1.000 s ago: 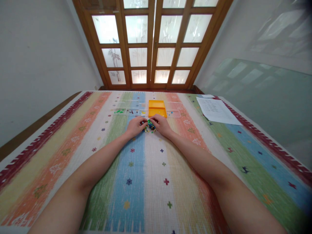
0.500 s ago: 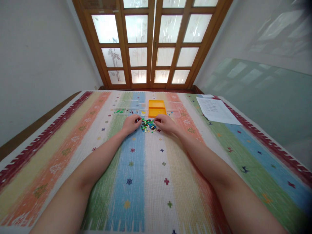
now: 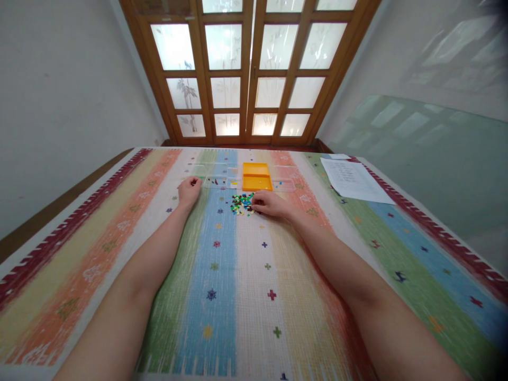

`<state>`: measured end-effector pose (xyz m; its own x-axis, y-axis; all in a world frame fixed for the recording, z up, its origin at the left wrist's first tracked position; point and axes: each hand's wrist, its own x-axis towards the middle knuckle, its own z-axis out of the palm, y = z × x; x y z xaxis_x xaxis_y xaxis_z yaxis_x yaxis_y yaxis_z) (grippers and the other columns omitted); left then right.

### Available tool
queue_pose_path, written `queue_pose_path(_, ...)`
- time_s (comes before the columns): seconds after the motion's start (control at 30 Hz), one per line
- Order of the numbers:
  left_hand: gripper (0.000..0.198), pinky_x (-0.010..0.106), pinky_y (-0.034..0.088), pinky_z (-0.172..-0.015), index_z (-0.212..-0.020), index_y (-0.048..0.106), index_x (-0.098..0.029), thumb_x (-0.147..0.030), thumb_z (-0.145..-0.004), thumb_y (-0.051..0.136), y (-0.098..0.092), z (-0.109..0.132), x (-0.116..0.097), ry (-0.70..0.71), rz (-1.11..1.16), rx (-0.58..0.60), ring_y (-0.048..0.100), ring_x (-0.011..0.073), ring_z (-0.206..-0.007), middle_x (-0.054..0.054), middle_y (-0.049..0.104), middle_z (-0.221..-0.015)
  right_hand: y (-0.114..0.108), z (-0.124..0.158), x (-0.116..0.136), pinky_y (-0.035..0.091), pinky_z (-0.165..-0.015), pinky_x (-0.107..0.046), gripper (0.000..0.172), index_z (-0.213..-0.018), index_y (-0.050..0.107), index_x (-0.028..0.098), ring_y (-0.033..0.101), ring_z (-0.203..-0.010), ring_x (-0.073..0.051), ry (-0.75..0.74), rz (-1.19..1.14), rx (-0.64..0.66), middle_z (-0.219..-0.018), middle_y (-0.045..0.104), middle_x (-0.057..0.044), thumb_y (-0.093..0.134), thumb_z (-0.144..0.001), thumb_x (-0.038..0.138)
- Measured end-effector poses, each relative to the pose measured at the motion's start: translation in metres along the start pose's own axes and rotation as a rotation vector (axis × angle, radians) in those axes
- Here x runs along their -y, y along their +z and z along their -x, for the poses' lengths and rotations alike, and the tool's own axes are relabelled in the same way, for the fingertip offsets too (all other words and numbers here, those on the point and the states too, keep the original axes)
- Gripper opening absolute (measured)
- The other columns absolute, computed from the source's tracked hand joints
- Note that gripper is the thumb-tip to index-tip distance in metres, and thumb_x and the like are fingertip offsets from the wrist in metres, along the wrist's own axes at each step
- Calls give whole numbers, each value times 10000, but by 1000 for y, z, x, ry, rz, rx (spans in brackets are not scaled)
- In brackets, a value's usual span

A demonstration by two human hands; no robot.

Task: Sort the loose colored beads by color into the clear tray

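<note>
The left hand (image 3: 189,191), fingers curled, is at the leftmost clear containers (image 3: 221,184), left of centre; the right hand (image 3: 270,203) bends at the right edge of the mid-frame pile of small coloured pieces (image 3: 240,204) on the bench (image 3: 252,296); whether either grips a piece, I cannot tell

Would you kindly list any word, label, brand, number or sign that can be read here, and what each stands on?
No text is readable.
White rectangular paper sheet: rows of dark marks, too small and blurred to read.
Yellow open plastic box: no lettering can be made out.
Small multicoloured pieces: too small to tell.
</note>
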<state>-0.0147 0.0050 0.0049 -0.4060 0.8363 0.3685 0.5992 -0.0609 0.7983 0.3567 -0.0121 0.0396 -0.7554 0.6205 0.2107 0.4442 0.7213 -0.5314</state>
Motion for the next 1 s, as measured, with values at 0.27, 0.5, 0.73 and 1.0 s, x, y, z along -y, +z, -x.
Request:
queue_pose_path(0.27, 198, 307, 492, -769, -837, 762, -206, -369, -864, 652, -11, -7, 12, -82, 5, -52, 657, 234, -836, 36, 713, -775, 0, 1, 0, 399, -732, -272, 166, -834, 734, 219, 592, -773, -177, 40, 43, -54, -825, 706, -28, 619, -938, 279)
queue_pose_path(0.5, 233, 297, 497, -753, -939, 784, -183, -344, -886, 625, -5, -14, 23, -91, 32, -12, 645, 201, -742, 51, 746, -825, 1, 2, -3, 348, -688, -267, 220, -792, 704, 209, 556, -718, -161, 37, 79, -73, -768, 680, -19, 594, -955, 309)
queue_pose_path(0.73, 329, 280, 513, -740, -1096, 792, -171, -288, -904, 552, -4, -15, 23, -139, 11, 42, 667, 185, -711, 54, 781, -893, 2, 2, -8, 328, -653, -267, 246, -785, 676, 200, 550, -677, -148, 56, 63, -50, -755, 683, -18, 596, -968, 343)
queue_pose_path(1.0, 292, 301, 510, -804, -1025, 810, -209, -286, -884, 566, -5, -11, 20, -55, -69, 52, 687, 219, -830, 44, 781, -876, -3, 3, -28, 358, -656, -297, 280, -797, 692, 203, 577, -702, -177, 181, 20, -287, -780, 707, -36, 607, -957, 416)
